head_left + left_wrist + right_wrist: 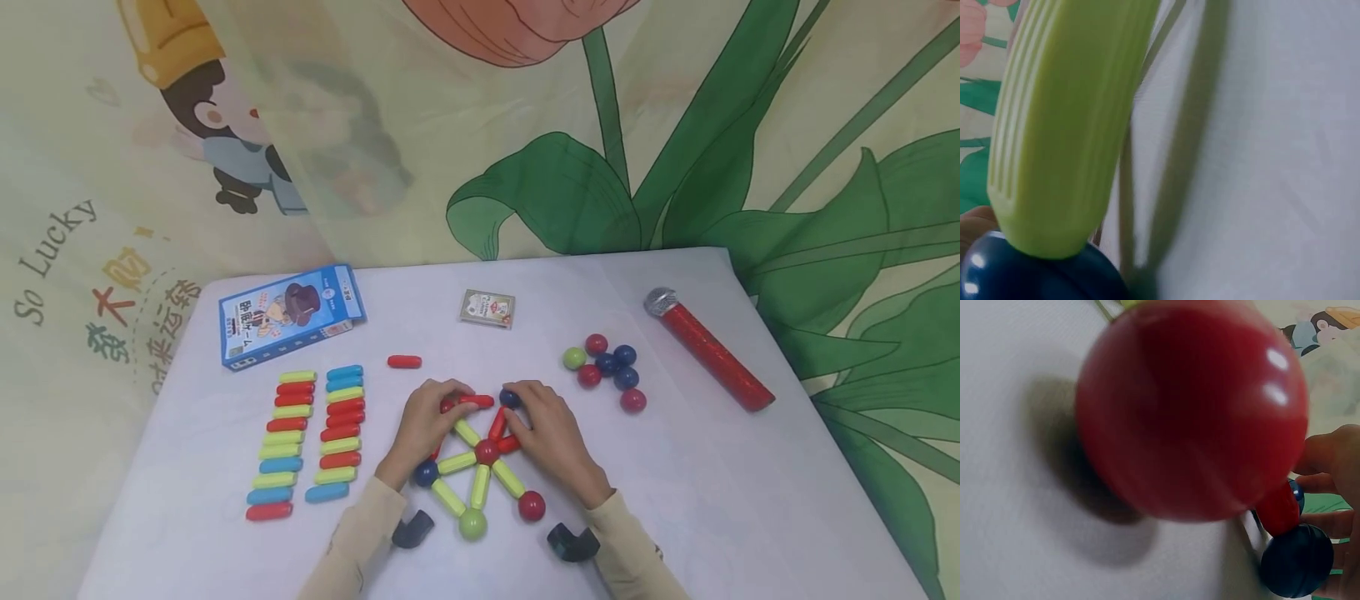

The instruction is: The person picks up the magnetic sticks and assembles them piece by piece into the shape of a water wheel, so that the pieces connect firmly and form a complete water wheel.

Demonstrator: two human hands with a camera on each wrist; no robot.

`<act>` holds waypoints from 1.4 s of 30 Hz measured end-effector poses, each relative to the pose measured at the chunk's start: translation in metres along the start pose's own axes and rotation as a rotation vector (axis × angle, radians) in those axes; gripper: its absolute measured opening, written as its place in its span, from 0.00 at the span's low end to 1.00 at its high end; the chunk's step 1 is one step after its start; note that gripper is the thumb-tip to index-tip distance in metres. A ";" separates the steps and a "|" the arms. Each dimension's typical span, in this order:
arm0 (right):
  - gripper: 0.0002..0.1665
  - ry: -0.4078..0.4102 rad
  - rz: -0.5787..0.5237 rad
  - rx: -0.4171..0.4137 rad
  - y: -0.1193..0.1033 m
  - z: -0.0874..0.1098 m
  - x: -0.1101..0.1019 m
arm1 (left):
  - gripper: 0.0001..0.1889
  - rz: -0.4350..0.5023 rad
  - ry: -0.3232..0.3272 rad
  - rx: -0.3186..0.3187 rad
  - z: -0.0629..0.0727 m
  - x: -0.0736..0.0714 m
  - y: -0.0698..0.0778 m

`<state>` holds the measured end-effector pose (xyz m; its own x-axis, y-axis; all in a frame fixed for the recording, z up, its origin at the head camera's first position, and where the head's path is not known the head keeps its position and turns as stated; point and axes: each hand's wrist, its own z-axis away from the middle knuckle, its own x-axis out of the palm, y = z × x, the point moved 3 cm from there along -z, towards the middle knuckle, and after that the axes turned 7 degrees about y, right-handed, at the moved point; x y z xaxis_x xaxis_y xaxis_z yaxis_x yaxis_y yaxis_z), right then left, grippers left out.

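A flat wheel-like build of rods and balls lies on the white table, with a red ball at its hub. Yellow-green rods run from the hub to outer balls: a green ball, a crimson ball and a dark blue ball. At the far side, my left hand pinches a red rod beside a partly hidden red ball. My right hand holds a dark blue ball at that rod's right end; a slanting red rod runs below it.
Two columns of coloured rods lie left, with a lone red rod nearby. Behind stand a blue box and a small card pack. Loose balls and a red microphone lie right.
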<state>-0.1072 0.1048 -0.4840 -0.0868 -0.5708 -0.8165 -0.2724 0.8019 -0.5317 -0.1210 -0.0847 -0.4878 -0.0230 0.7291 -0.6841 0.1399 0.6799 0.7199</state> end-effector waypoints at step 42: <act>0.22 -0.030 -0.129 0.010 -0.003 -0.010 0.017 | 0.17 0.090 0.014 -0.018 0.015 0.002 -0.010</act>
<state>-0.1174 0.0912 -0.4936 -0.0227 -0.6635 -0.7478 -0.2697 0.7243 -0.6345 -0.1076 -0.0912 -0.4979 -0.0252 0.7880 -0.6152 0.1246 0.6131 0.7801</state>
